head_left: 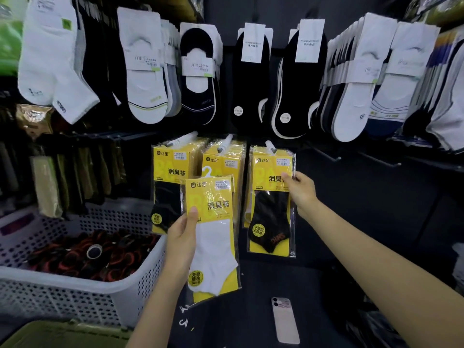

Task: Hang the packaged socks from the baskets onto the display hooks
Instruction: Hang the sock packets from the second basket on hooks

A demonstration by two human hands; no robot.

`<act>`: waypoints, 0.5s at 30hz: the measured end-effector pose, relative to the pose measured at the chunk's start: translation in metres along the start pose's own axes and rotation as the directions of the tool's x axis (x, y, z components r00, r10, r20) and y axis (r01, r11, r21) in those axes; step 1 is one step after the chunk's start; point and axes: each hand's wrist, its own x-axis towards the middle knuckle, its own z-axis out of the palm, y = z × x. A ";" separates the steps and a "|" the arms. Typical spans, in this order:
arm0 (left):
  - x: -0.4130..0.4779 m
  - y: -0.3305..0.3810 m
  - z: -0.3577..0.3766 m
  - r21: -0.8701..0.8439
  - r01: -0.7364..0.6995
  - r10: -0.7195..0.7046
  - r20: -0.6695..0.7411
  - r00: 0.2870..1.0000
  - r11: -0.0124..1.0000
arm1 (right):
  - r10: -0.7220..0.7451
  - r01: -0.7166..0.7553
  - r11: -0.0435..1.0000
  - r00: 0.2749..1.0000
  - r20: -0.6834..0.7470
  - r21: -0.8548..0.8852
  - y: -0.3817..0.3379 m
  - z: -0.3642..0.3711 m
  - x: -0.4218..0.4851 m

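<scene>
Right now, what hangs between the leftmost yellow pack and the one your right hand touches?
Head view: a middle stack of yellow packs, partly behind the white-sock pack in your left hand.

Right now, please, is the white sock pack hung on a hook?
Not hung: the left hand holds the white sock pack, its hanger free.

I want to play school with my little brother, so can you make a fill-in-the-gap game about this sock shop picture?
1. The left hand holds a pack with a ____ sock inside.
2. The right hand pinches the edge of a hanging pack whose sock is ____.
3. The plastic basket full of little holes sits on the ____ side of the picture.

Missing words: white, black, left.
</scene>
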 end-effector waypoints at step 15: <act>-0.006 -0.002 0.016 -0.046 0.071 -0.065 0.106 0.992 0.996 | 0.087 -0.088 0.996 0.995 0.053 0.022 0.045 -0.009 -0.032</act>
